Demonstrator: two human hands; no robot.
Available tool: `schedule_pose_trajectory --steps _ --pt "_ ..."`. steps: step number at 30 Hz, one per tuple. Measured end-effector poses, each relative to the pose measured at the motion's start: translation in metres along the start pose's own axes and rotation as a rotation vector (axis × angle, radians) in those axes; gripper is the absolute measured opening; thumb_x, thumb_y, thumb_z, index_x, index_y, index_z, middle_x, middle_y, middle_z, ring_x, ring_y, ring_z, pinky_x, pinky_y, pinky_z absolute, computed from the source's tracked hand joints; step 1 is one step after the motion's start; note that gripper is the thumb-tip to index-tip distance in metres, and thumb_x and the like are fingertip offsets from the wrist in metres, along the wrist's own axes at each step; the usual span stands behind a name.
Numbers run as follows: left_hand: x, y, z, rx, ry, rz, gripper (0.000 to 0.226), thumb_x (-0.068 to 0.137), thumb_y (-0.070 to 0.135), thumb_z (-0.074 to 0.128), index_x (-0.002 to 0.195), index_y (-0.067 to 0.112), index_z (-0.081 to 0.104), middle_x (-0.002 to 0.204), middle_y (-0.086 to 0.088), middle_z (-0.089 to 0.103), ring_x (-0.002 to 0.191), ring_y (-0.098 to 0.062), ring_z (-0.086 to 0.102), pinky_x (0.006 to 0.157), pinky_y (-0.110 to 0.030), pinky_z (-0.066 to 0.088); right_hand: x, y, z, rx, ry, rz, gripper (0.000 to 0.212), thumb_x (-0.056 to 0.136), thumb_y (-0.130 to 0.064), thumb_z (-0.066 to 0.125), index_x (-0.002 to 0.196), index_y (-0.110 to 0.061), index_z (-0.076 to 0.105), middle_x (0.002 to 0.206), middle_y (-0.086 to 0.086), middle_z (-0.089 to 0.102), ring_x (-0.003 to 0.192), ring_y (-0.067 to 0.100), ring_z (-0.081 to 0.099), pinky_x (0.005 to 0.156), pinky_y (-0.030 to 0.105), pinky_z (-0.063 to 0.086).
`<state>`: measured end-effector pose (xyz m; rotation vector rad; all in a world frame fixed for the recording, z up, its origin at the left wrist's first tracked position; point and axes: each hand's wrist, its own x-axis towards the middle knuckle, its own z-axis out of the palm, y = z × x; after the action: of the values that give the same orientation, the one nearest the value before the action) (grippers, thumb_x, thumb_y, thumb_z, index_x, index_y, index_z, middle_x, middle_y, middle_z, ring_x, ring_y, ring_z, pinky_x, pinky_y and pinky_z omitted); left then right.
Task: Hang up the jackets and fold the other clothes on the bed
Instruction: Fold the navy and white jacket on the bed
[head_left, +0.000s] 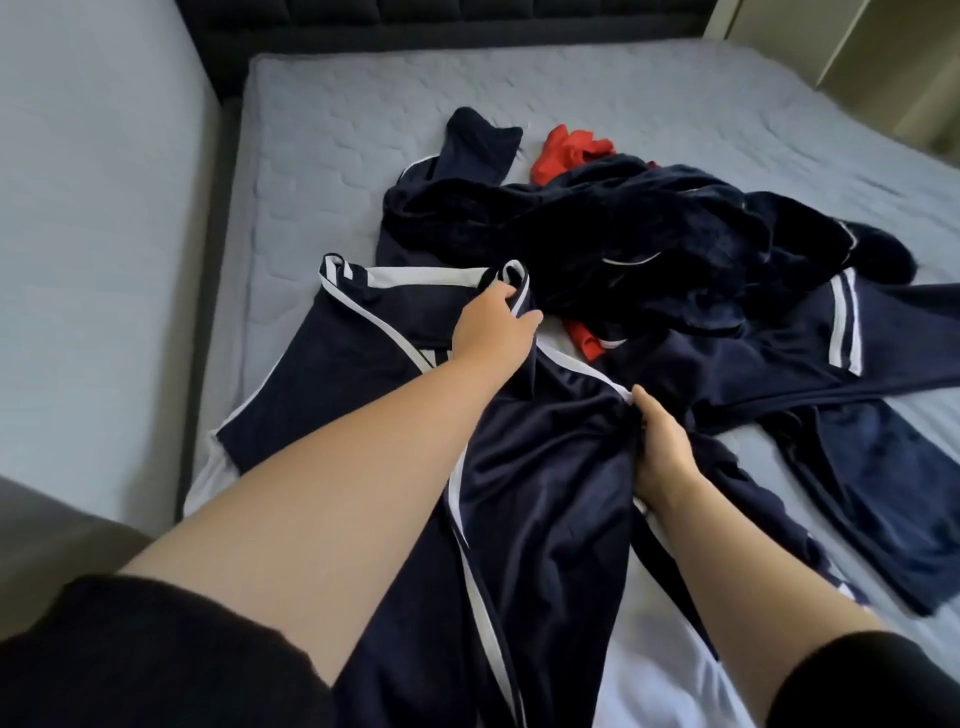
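Navy garment (545, 467) on the bed (322, 130), my left hand (493, 325) fingers curled round its white-trimmed edge, right hand (662, 447) fingers pinching its middle, dark pile (649, 234) just beyond.

- Bed (363, 130): pale blue quilted surface; dark padded headboard (415, 21) at 12 o'clock.
- Navy garment (545, 467) with white stripes lies spread from centre toward 6 o'clock.
- Left hand (491, 330), just left of centre: fingers curled round the garment's white-trimmed edge.
- Right hand (662, 447), at 4 o'clock from the left hand: grips a fold of the same garment, thumb up.
- Dark navy pile (623, 228) heaped at 1 o'clock, touching the held garment.
- Red garment (571, 148) at 12 o'clock of the pile, partly beneath it; red scrap (587, 345) shows at its 6 o'clock edge.
- Navy striped piece (779, 353) stretches toward 3 o'clock.
- Black sleeves (156, 660) on both arms.
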<state>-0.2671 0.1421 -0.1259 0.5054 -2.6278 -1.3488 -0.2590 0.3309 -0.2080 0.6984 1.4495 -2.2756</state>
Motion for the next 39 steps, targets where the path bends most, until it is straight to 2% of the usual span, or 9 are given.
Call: schedule_pose_trajectory --steps 3,5,8,11,13,20,29,34,39 --pt "0.021 0.007 -0.003 0.078 0.077 -0.044 0.02 0.092 0.025 0.056 0.074 0.017 0.06 0.074 0.004 0.058 0.084 -0.02 0.057 0.07 -0.028 0.04 0.005 0.0 -0.002 0.06 -0.037 0.054 0.037 0.099 -0.032 0.046 0.114 -0.002 0.061 0.108 0.017 0.068 0.104 0.03 0.063 0.084 0.041 0.051" --pt "0.038 0.0 -0.015 0.087 0.137 -0.172 0.022 0.093 0.027 0.053 0.086 0.013 0.068 0.086 -0.004 0.067 0.09 -0.025 0.062 0.07 -0.029 0.043 0.01 0.0 -0.004 0.072 -0.001 0.059 0.042 0.1 -0.032 0.043 0.125 0.0 0.056 0.12 0.019 0.063 0.113 0.031 0.059 0.093 0.044 0.048" --pt "0.049 -0.02 -0.028 -0.39 0.143 -0.482 0.034 0.094 0.017 0.05 0.124 0.002 0.058 0.122 -0.015 0.064 0.107 -0.027 0.064 0.058 -0.023 0.049 0.015 -0.001 -0.006 0.026 0.094 0.038 0.042 0.1 -0.031 0.047 0.122 0.003 0.058 0.118 0.015 0.063 0.11 0.027 0.059 0.099 0.041 0.046" --pt "0.038 -0.029 -0.02 -0.586 0.063 -0.511 0.039 0.096 0.002 0.044 0.135 0.002 0.046 0.124 -0.015 0.062 0.098 -0.024 0.067 0.063 -0.025 0.053 0.015 -0.002 -0.004 -0.081 0.2 -0.074 0.031 0.095 -0.031 0.057 0.084 -0.003 0.065 0.083 0.006 0.066 0.075 0.019 0.06 0.064 0.023 0.052" --pt "0.024 -0.028 -0.013 -0.491 0.068 -0.394 0.051 0.091 0.001 0.047 0.141 0.011 0.038 0.122 -0.009 0.059 0.096 -0.023 0.066 0.077 -0.031 0.054 0.014 0.0 -0.004 -0.061 0.187 -0.089 0.032 0.093 -0.037 0.057 0.088 -0.007 0.066 0.08 0.004 0.068 0.073 0.018 0.062 0.062 0.026 0.052" --pt "-0.072 -0.034 -0.012 -0.017 0.01 0.044 0.054 0.086 0.005 0.049 0.137 0.02 0.042 0.131 0.002 0.043 0.112 -0.01 0.046 0.086 -0.021 0.036 -0.008 -0.001 0.005 -0.219 0.173 -0.195 0.013 0.08 -0.025 0.072 0.078 -0.012 0.071 0.079 0.001 0.069 0.077 0.016 0.064 0.073 0.026 0.052" --pt "-0.207 -0.053 -0.031 0.028 -0.041 -0.059 0.029 0.085 0.002 0.05 0.101 0.02 0.067 0.118 0.009 0.045 0.108 -0.01 0.045 0.079 -0.019 0.038 -0.081 0.018 -0.006 -0.353 0.191 -0.308 0.019 0.075 -0.027 0.062 0.061 -0.016 0.054 0.061 -0.002 0.051 0.062 0.017 0.046 0.06 0.031 0.039" --pt "-0.248 -0.042 -0.049 -0.06 0.031 -0.127 0.027 0.086 0.006 0.046 0.089 0.024 0.066 0.1 0.008 0.051 0.076 -0.005 0.054 0.059 -0.016 0.038 -0.147 0.029 -0.05 -0.476 0.155 -0.395 0.02 0.085 -0.012 0.052 0.068 -0.006 0.061 0.059 0.003 0.061 0.053 0.015 0.058 0.051 0.023 0.048" --pt "-0.284 -0.042 -0.049 -0.35 -0.267 -0.605 0.024 0.091 0.005 0.038 0.071 0.012 0.05 0.068 -0.006 0.054 0.052 -0.017 0.05 0.044 -0.023 0.04 -0.207 0.06 -0.081 -1.024 -0.029 -0.264 0.024 0.088 -0.014 0.056 0.066 -0.005 0.062 0.057 0.005 0.06 0.045 0.015 0.051 0.045 0.023 0.041"
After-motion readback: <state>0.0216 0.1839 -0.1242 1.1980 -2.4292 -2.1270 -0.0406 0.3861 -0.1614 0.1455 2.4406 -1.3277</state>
